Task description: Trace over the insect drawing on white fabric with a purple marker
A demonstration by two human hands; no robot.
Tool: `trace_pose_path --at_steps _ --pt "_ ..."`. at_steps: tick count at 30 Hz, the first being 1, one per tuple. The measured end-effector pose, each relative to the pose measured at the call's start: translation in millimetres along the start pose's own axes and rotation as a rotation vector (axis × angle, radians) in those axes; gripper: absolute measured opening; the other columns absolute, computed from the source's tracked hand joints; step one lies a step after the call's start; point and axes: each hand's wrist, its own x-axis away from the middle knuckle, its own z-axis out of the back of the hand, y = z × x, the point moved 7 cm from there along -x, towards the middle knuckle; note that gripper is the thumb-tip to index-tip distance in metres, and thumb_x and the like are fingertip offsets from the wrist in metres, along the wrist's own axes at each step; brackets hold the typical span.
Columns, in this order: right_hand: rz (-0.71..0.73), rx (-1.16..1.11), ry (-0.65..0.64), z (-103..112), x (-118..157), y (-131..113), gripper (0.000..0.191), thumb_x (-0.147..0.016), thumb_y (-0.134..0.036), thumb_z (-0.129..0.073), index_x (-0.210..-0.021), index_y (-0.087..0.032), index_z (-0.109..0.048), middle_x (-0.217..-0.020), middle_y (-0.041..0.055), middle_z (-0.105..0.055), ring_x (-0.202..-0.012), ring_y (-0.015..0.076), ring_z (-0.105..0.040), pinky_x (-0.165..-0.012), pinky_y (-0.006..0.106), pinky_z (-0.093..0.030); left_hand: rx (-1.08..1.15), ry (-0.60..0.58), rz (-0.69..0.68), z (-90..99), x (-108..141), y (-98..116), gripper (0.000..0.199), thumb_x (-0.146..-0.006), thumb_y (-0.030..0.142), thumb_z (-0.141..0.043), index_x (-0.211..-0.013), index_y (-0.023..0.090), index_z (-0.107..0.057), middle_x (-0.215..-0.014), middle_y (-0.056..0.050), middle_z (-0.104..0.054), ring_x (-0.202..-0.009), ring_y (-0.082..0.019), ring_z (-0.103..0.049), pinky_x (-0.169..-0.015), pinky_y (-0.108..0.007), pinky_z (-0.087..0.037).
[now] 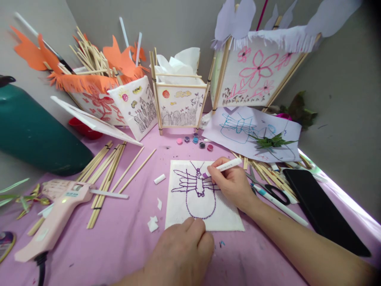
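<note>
My right hand point(230, 183) is closed around a white marker point(229, 164), its purple tip end at the insect drawing. That drawing, in purple lines with wings and a rounded outline below, is on a square white panel point(230, 220) lying flat on the table. At the panel's lower edge my left hand point(181, 254) rests with curled fingers, holding it down; the fingertips are hidden. Left of the panel lie a white marker cap point(160, 179) and torn white scraps point(152, 224).
A pink glue gun point(56, 218) and bundled sticks point(104, 182) lie left. Scissors point(275, 194) and a black phone point(324, 210) lie right. Small paint pots point(195, 140) and decorated lantern-like boxes point(180, 105) stand behind. A green bottle-shaped object point(32, 127) leans at left.
</note>
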Motion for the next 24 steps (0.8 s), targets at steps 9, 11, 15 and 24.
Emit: trace_pose_path --at_steps 9,11,15,24 --pt "0.015 0.018 0.06 3.7 0.1 -0.8 0.023 -0.084 -0.035 -0.054 -0.067 -0.021 -0.048 -0.051 -0.0062 -0.041 -0.048 0.0098 -0.038 -0.047 0.023 -0.029 -0.005 -0.009 0.005 -1.0 0.1 -0.7 0.015 -0.072 0.012 -0.062 -0.073 0.023 -0.051 -0.07 0.004 -0.057 -0.06 -0.016 -0.054 -0.044 -0.028 -0.035" --pt "0.019 0.015 0.071 4.5 0.2 -1.9 0.023 -0.084 -0.035 -0.054 -0.067 -0.021 -0.048 -0.051 -0.0061 -0.041 -0.048 0.0098 -0.037 -0.047 0.023 -0.03 0.0 -0.013 0.001 -1.1 0.4 -0.8 0.015 -0.073 0.012 -0.062 -0.074 0.023 -0.051 -0.071 0.003 -0.057 -0.061 -0.016 -0.054 -0.045 -0.028 -0.035" --pt "0.025 0.017 0.092 6.0 0.4 -3.6 0.023 -0.082 -0.034 -0.054 -0.065 -0.021 -0.048 -0.05 -0.0061 -0.04 -0.047 0.0101 -0.037 -0.047 0.023 -0.03 -0.004 -0.015 0.002 -1.3 0.3 -0.3 0.014 -0.075 0.013 -0.061 -0.073 0.023 -0.051 -0.07 0.003 -0.057 -0.061 -0.016 -0.053 -0.044 -0.028 -0.036" --pt "0.009 -0.051 0.1 6.3 -0.1 0.0 0.022 -0.082 -0.034 -0.055 -0.067 -0.021 -0.048 -0.049 -0.006 -0.041 -0.047 0.0099 -0.037 -0.046 0.023 -0.03 0.01 -0.009 0.0 -0.4 0.1 -0.6 0.015 -0.074 0.012 -0.061 -0.073 0.023 -0.051 -0.071 0.003 -0.056 -0.06 -0.016 -0.053 -0.045 -0.029 -0.036"
